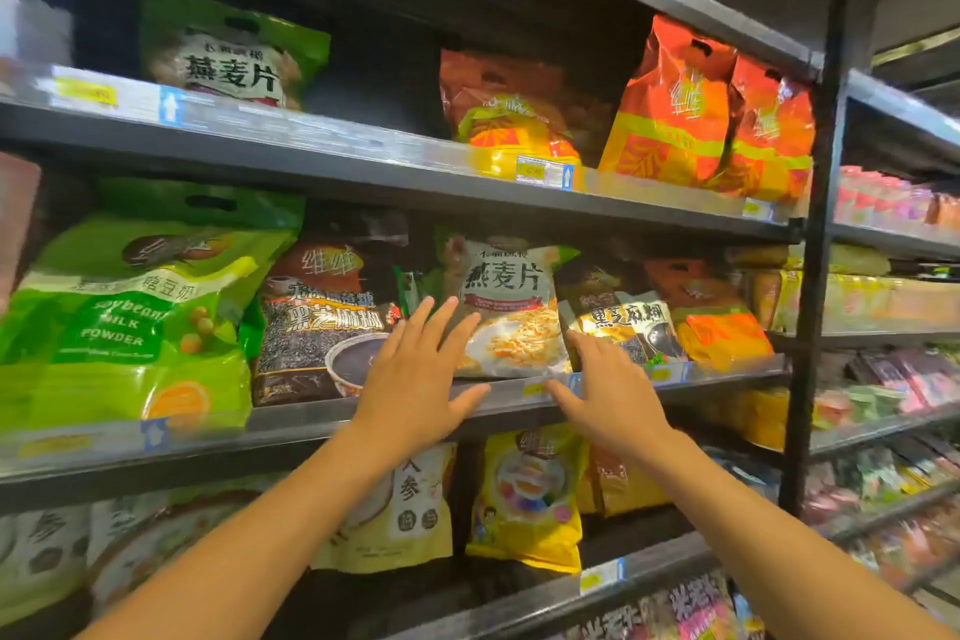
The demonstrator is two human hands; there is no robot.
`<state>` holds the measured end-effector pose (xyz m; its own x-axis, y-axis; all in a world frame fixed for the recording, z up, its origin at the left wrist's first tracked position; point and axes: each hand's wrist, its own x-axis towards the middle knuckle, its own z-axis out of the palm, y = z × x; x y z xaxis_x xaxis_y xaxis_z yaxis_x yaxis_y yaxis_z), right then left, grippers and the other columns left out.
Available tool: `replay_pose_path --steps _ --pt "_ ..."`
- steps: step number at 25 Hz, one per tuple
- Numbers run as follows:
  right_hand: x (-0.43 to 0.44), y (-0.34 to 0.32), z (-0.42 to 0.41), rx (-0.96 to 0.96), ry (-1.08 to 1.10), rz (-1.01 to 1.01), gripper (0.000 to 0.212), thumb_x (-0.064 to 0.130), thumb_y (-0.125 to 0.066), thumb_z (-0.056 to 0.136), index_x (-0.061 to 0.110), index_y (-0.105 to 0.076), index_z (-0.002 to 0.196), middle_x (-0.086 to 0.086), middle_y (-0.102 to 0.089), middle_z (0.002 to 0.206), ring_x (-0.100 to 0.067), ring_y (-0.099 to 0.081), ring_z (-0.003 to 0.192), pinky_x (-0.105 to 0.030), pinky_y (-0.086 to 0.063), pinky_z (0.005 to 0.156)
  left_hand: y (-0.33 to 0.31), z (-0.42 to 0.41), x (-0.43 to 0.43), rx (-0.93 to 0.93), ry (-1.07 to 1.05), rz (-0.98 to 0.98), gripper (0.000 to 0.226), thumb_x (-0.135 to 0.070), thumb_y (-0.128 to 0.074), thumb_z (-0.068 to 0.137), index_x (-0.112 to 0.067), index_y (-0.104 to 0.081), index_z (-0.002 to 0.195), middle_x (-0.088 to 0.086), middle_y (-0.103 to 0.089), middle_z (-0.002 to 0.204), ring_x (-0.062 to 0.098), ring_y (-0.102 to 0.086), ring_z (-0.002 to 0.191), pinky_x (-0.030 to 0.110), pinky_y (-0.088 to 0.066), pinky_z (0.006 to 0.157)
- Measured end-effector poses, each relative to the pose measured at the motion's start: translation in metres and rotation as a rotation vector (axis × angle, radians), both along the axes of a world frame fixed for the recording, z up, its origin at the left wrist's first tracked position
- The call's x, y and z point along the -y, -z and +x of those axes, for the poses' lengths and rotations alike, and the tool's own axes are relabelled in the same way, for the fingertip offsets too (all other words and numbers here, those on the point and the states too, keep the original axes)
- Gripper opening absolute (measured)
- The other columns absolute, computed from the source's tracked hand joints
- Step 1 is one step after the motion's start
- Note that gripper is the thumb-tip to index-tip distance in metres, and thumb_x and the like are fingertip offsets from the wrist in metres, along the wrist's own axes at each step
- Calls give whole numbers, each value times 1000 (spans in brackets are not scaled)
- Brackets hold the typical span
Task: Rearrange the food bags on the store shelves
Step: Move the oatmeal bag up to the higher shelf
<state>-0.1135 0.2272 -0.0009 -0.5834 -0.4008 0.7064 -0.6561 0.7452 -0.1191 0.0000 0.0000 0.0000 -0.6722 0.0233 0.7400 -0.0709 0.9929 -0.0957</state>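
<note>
Both hands are up at the middle shelf (311, 418), empty, fingers straight and spread. The left hand (415, 374) sits just at 7 o'clock of frame centre, its fingertips overlapping the lower left corner of the oat flakes bag (511, 307); actual contact is unclear. The right hand (610, 395) is at 5 o'clock, fingertips at the bag's lower right edge. The oat flakes bag stands upright near centre on the middle shelf, between the large black sesame paste bag (317, 327) on its 9 o'clock side and the smaller black sesame bag (623, 322) on its 3 o'clock side, touching both. The green soybean milk powder bag (130, 322) is at far 9 o'clock. On the top shelf, the upper oat flakes bag (228, 52) is at 11 o'clock and the orange bags (691, 114) at 1 o'clock. The yellow bag (524, 499) is on the lower shelf at 6 o'clock.
</note>
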Motion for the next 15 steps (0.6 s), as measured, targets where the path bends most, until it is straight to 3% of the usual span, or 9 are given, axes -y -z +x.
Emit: replay_pose_path --steps 4,8,12,15 --pt "-3 -23 -65 261 -93 -95 56 45 -65 95 12 -51 138 -8 -66 123 -29 -65 110 -43 -55 88 -13 -36 -19 33 -14 146 85 -67 -50 98 -31 -15 166 -3 -8 176 21 1 163 46 -17 129" --pt "24 -42 -130 408 -120 -78 39 48 -66 94 12 -61 107 -8 -71 98 -29 -68 90 -39 -55 74 -15 -57 -25 49 -69 260 89 -64 -59 94 -28 -19 165 -3 -13 175 19 1 162 50 -21 128" --pt "45 -42 -162 381 -90 -77 37 46 -61 94 13 -66 78 -8 -72 77 -28 -69 75 -38 -57 69 -12 -68 -19 59 -59 371 95 -62 -67 91 -27 -17 165 -3 -15 174 22 -7 162 46 -19 129" --pt "43 -36 -175 301 -166 -97 41 41 -60 96 13 -63 66 -8 -70 68 -31 -68 69 -36 -51 59 -13 -72 -14 50 -43 473 100 -57 -72 89 -25 -15 165 -2 -18 173 21 -19 159 43 -25 128"
